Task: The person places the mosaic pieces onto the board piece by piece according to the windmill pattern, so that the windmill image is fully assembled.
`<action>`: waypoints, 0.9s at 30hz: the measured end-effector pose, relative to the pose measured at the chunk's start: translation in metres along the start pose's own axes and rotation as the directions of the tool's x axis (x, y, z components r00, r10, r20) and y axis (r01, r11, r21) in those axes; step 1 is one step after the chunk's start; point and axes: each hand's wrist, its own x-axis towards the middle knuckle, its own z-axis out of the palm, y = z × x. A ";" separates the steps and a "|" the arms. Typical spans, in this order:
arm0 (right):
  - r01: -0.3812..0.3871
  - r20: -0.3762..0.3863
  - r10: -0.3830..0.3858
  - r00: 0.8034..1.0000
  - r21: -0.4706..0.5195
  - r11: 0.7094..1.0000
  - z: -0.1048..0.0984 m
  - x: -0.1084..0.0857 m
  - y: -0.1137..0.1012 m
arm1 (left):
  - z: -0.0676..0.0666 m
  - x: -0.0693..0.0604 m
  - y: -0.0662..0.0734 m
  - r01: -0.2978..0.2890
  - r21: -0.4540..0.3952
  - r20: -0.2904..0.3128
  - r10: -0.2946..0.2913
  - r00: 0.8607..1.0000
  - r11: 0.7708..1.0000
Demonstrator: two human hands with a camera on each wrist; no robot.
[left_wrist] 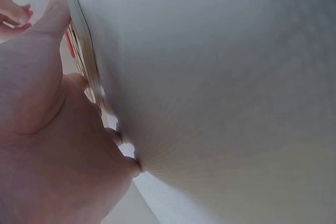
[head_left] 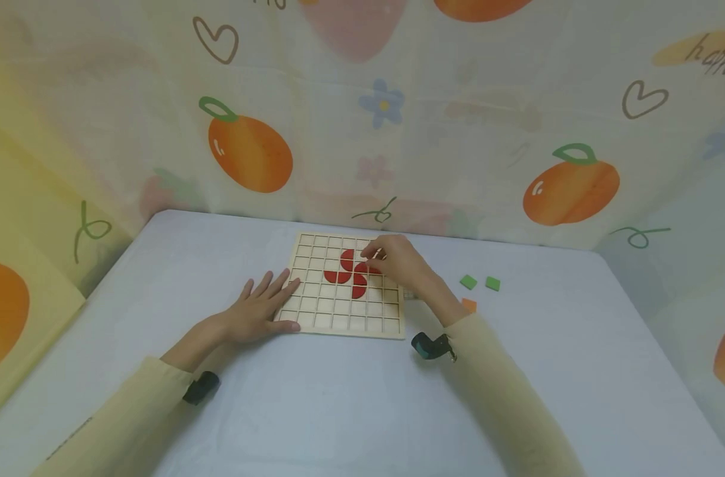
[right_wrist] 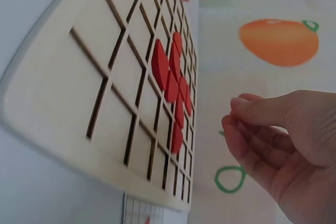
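Observation:
A square wooden grid board (head_left: 338, 321) lies flat on the table. Several red rounded pieces (head_left: 359, 286) sit in cells around its middle, forming a pinwheel-like pattern. My left hand (head_left: 252, 317) lies with fingers spread at the board's left edge, its fingertips and thumb touching the rim. Over the board's upper right, close to the red pieces, hovers my right hand (head_left: 396, 258). Its fingers are loosely bent, with a small gap between thumb and forefinger. The right wrist view shows nothing between those fingertips (right_wrist: 229, 123).
Two green tiles (head_left: 468, 282) and an orange tile (head_left: 469, 305) lie right of the board, the orange one partly behind the right forearm. A small gridded card (right_wrist: 143, 209) lies beside the board, mostly cut off. A printed curtain (head_left: 446, 132) hangs behind the table.

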 end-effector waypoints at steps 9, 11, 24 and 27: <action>-0.054 -0.013 0.054 0.998 -0.034 0.998 -0.019 -0.021 0.023 | 0.000 0.000 0.001 -0.009 -0.011 -0.005 0.009 1.000 1.000; -0.078 -0.015 0.077 0.997 -0.029 0.997 -0.023 -0.026 0.029 | 0.001 0.000 0.001 -0.014 -0.008 -0.013 0.014 1.000 1.000; -0.109 -0.024 0.107 0.994 -0.072 0.991 -0.056 -0.051 0.074 | -0.001 0.000 0.003 -0.005 -0.003 0.004 0.005 1.000 1.000; -0.135 -0.019 0.134 0.991 -0.092 0.987 -0.061 -0.057 0.084 | -0.001 0.000 0.003 -0.006 -0.008 0.002 0.006 1.000 1.000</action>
